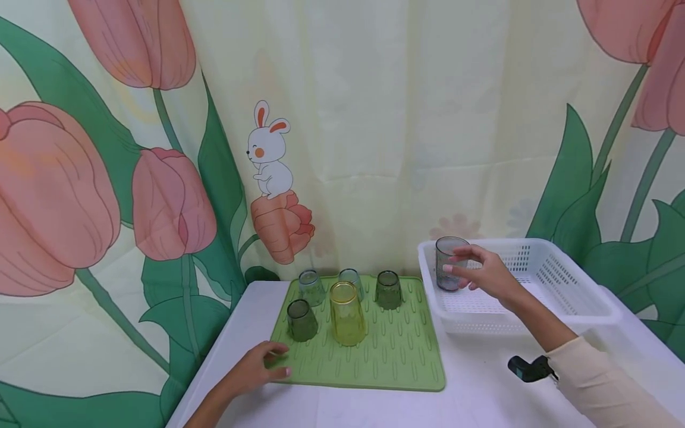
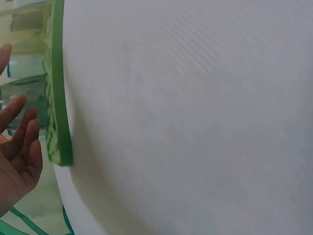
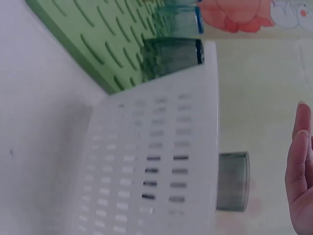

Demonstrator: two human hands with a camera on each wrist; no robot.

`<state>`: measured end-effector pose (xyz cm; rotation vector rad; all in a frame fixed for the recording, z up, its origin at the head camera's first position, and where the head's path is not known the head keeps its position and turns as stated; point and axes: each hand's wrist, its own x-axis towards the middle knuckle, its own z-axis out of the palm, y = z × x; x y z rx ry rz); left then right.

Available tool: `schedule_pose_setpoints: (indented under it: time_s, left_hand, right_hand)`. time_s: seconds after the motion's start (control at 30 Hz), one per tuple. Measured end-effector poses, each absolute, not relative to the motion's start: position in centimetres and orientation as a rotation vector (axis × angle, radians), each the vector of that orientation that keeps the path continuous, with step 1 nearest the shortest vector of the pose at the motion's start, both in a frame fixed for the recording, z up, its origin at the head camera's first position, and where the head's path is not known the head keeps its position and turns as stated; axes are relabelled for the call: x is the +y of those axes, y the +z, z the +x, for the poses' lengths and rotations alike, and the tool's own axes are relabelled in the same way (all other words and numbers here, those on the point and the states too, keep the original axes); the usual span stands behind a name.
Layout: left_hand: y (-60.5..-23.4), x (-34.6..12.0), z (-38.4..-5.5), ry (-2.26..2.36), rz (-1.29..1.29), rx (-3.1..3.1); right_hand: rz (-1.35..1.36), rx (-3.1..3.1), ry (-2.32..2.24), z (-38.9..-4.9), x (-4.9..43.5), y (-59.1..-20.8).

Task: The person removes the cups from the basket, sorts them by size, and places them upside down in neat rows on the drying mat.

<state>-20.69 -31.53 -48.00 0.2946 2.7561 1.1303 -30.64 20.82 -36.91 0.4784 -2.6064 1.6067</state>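
Observation:
A tall grey glass (image 1: 445, 267) stands upright inside the white basket (image 1: 535, 326), against its left side. My right hand (image 1: 484, 274) overlaps that glass in the head view. The right wrist view shows the same hand (image 3: 302, 176) above the glass (image 3: 233, 181), with a gap between them and its fingers fairly straight. At the near left corner of the green mat (image 1: 396, 362), my left hand (image 1: 254, 370) hovers with loosely bent fingers and holds nothing. Nearest to it is a dark grey glass (image 1: 302, 321), upside down on the mat.
A tall yellow glass (image 1: 348, 318) is mid-mat. Behind it are two pale blue glasses (image 1: 311, 288) and a dark glass (image 1: 388, 290). The basket borders the mat's right side on the white table (image 1: 374, 410). A printed curtain (image 1: 364, 137) hangs behind.

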Motion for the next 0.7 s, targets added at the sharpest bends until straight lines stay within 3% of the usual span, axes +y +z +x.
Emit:
schedule_pose_setpoints:
  time_s: [0.7]
  left_hand:
    - [-44.5, -24.6, -21.5, 1.284, 0.634, 2.526]
  right_hand:
    - [0.336, -2.668, 1.460, -32.0, 24.1, -37.2]
